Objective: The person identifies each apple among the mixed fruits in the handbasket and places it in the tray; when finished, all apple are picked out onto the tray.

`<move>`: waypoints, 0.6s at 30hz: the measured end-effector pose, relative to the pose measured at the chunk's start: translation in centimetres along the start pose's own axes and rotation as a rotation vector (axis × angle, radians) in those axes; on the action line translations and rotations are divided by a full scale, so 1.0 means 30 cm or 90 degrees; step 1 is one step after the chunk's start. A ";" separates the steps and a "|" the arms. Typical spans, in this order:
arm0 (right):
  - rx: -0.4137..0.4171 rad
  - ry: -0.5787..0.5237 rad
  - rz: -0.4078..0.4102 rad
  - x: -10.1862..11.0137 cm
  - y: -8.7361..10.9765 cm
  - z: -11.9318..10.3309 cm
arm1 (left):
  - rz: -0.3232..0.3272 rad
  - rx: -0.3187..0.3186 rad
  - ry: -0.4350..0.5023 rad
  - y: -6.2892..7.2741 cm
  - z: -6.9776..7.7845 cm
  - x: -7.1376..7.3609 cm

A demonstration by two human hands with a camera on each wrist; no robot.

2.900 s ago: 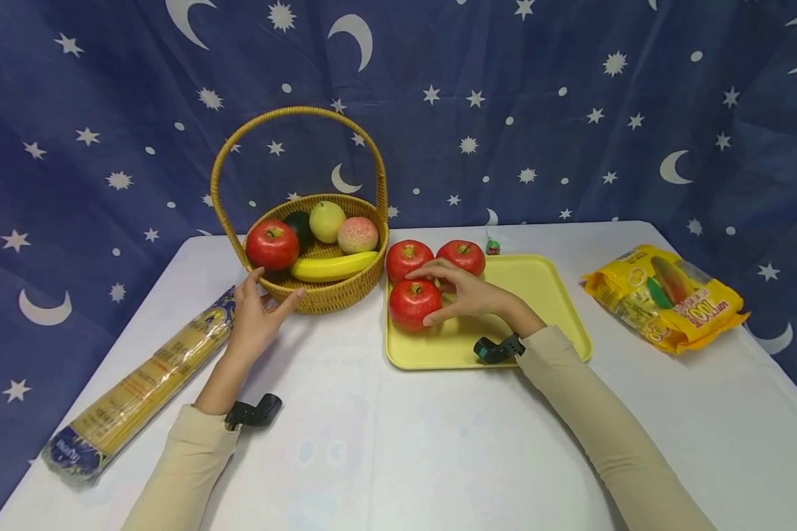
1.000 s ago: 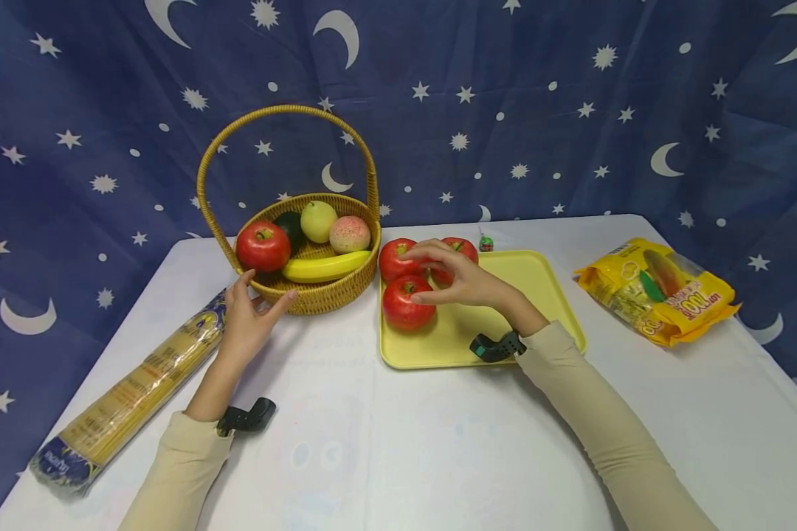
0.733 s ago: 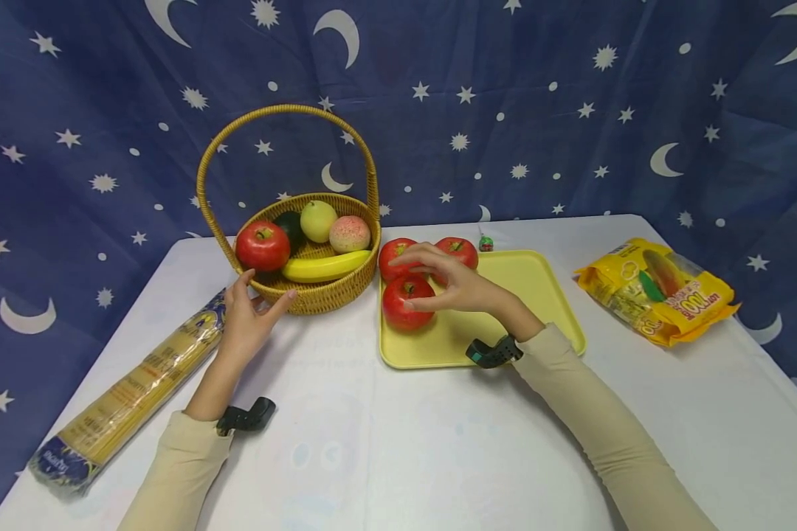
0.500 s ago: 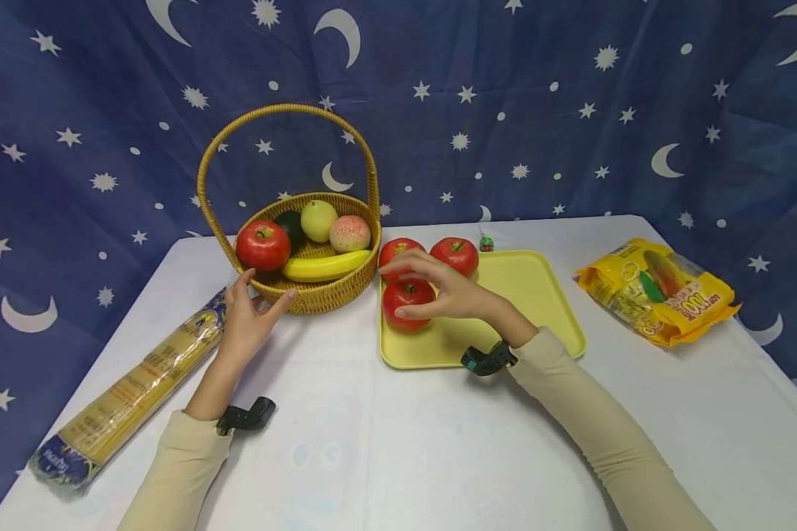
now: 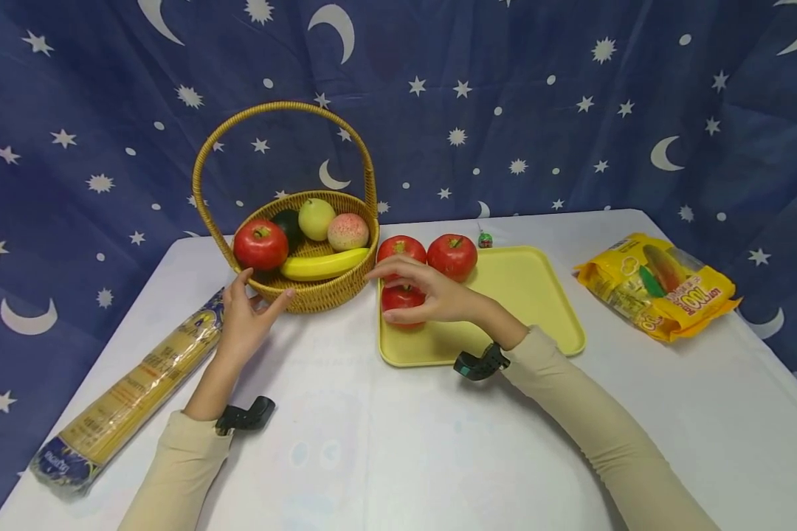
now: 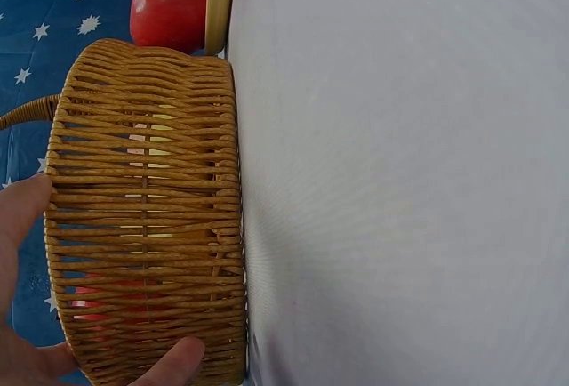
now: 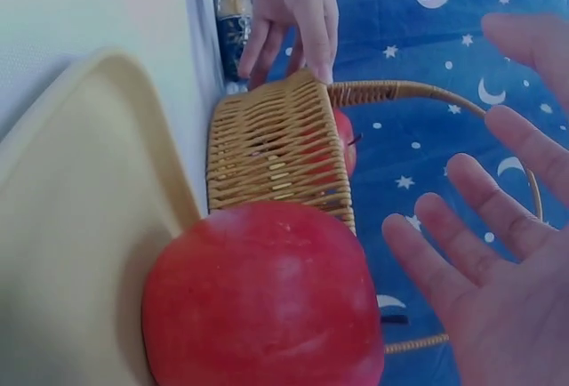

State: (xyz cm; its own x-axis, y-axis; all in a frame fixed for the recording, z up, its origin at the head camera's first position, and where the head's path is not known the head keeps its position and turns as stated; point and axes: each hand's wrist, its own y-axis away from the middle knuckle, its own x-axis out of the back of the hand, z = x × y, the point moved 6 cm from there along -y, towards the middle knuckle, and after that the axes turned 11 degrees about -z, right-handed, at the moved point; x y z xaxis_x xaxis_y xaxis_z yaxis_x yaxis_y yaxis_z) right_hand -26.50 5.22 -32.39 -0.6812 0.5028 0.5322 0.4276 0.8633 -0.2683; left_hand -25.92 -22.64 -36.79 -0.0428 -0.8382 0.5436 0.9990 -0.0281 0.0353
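Observation:
My left hand [image 5: 244,324] rests at the front left of a wicker basket [image 5: 319,296], fingertips at the rim and on the outer wall [image 6: 142,190]. The basket holds a red apple [image 5: 261,244], a banana [image 5: 324,265], a yellow-green pear [image 5: 316,219], a peach [image 5: 348,231] and a dark green fruit [image 5: 288,228]. My right hand [image 5: 441,295] hovers with spread fingers over the front apple [image 5: 401,297], which it partly hides. In the right wrist view, the hand stands apart from the large apple [image 7: 262,301]. Two more apples [image 5: 452,257] sit behind on the yellow tray [image 5: 518,310].
A long pack of spaghetti [image 5: 136,387] lies left of the basket. At the right lies a yellow bag [image 5: 657,286] with a mango picture. A small green-and-red item [image 5: 485,240] sits behind the tray. The basket's tall handle [image 5: 282,105] arches above the fruit.
My right hand, first around the front apple, has come off it, drawn back a little, then shifted left toward the basket. My left hand stays at the basket. The view has shifted slightly.

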 end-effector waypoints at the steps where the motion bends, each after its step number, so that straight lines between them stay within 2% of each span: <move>1: 0.001 0.001 -0.003 -0.002 -0.004 -0.003 | 0.001 -0.001 -0.001 0.000 0.000 0.001; 10: 0.048 0.036 0.017 -0.023 -0.063 -0.026 | 0.004 -0.004 -0.002 0.000 -0.001 0.008; 18: 0.062 0.064 0.002 -0.060 -0.115 -0.039 | -0.001 0.002 -0.005 0.005 0.001 -0.001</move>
State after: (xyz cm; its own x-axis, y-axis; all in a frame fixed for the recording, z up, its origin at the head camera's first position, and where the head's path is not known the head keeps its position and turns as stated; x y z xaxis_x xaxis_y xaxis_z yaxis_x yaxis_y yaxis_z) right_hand -26.06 1.29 -31.48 -0.6154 0.5027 0.6071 0.3664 0.8644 -0.3443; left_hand -25.75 -22.61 -36.78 -0.0445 -0.8341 0.5498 0.9989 -0.0281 0.0382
